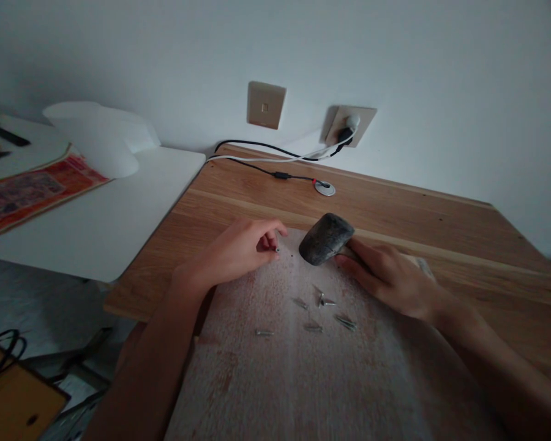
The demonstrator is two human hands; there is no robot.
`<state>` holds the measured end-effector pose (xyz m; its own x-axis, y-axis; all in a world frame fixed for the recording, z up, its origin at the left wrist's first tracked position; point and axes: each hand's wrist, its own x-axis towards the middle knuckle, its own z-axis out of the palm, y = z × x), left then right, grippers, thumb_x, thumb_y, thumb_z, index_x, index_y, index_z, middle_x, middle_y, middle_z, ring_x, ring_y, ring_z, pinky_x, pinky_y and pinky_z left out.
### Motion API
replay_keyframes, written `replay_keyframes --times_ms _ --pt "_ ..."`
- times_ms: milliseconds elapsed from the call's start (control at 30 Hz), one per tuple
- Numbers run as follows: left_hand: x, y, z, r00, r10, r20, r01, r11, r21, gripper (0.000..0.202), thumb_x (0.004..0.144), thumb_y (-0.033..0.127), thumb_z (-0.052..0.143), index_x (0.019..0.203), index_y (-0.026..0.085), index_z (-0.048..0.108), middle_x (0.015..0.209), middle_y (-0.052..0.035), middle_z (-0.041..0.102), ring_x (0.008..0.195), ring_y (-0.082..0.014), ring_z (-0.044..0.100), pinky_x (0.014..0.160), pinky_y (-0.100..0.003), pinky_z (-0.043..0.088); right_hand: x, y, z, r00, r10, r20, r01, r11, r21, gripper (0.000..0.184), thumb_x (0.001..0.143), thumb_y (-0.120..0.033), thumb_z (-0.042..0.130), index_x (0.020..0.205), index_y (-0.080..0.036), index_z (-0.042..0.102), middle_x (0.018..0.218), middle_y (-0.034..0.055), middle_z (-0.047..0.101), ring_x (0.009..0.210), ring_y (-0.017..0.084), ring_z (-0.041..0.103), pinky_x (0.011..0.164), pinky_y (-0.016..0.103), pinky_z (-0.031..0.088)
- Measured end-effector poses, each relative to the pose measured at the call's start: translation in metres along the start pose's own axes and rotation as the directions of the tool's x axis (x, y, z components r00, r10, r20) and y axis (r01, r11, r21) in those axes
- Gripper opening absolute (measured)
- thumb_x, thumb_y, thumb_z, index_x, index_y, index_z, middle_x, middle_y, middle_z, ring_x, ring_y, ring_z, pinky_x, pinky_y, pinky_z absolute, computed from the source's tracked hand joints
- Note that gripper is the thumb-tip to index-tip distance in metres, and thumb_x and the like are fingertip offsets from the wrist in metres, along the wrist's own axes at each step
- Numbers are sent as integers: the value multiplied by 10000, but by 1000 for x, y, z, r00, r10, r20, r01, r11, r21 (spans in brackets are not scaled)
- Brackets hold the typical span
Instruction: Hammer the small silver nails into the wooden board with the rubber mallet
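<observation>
My left hand [239, 251] rests on a pale, worn wooden board [298, 373], its fingertips pinched on a small nail [277, 249] held against the board. My right hand [390, 275] is wrapped round the handle of a mallet, close behind its dark rubber head [326, 239]. The head hovers just right of the pinched nail, a little above the board. Several loose nails [321, 312] lie scattered on the board between my two forearms.
The board lies on a wooden desk [441, 226] against a white wall with two wall plates; black and white cables [275, 162] run from a socket [349, 125] across the desk's back. A white table [119, 208] with a red printed sheet [32, 190] stands left.
</observation>
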<state>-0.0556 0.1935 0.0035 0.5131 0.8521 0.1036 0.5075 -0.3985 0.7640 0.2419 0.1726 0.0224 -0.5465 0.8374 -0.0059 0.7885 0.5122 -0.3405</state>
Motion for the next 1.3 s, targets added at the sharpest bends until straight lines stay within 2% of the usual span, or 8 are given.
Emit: replay_keyframes --times_ms 167,367,467,733,900,1033,1200,1300 --pt "1 0 1 1000 1 -4 -1 1000 -14 308 849 82 688 1133 199 695 928 -1 776 839 -162 728 809 -289 552 -6 -6 1 999 -19 50 20 1000 -12 301 1112 -456 368 1008 -236 544 772 43 708 656 223 687 626 346 442" --pt "0 1 0 1000 15 -8 -15 1000 -16 280 857 78 680 1108 198 697 945 -8 783 851 -164 734 821 -296 560 -8 -8 -1 998 -37 60 40 998 -48 326 1114 -476 365 999 -233 549 719 27 682 593 200 634 588 332 411" --pt "0 3 0 1000 1 2 -1 1000 -13 286 863 64 663 1114 198 698 949 -11 787 863 -167 739 821 -295 560 -4 -6 -4 992 -53 112 57 998 -33 318 1113 -455 371 973 -233 551 749 35 696 602 195 638 607 333 441" --pt "-1 -2 1 1000 25 3 -25 1000 -10 308 851 36 670 1115 196 690 978 -11 781 868 -162 733 805 -285 549 11 -10 -10 974 -119 191 124 992 -16 301 1056 -351 424 942 -211 665 926 108 770 827 246 727 770 373 557" --pt "-1 -4 3 999 47 -13 -47 999 7 283 868 58 688 1118 191 684 934 -10 776 857 -170 732 792 -294 542 17 -14 -19 976 -94 196 83 995 62 320 1031 -411 446 942 -212 680 895 93 768 793 260 724 746 389 562" --pt "-2 1 1 999 31 -12 -31 999 43 245 869 64 678 1083 182 700 947 -28 777 859 -180 726 812 -311 546 18 -25 -31 977 -83 198 62 992 110 319 1049 -483 480 1056 -234 680 936 55 769 805 250 712 733 372 541" --pt "-3 3 -1 999 32 -7 -32 999 -17 473 862 65 640 1314 207 638 990 -30 769 896 -183 725 819 -307 558 20 -44 -35 984 -133 119 112 979 171 354 1091 -514 424 1015 -232 624 796 25 698 646 186 642 601 327 487" --pt "-3 3 -1 999 54 -3 -54 996 -66 611 843 45 629 1419 237 560 1024 -20 761 912 -177 722 828 -304 564 24 -53 -31 991 -125 46 115 978 175 347 1103 -496 405 972 -233 589 818 37 714 670 190 668 612 330 495"
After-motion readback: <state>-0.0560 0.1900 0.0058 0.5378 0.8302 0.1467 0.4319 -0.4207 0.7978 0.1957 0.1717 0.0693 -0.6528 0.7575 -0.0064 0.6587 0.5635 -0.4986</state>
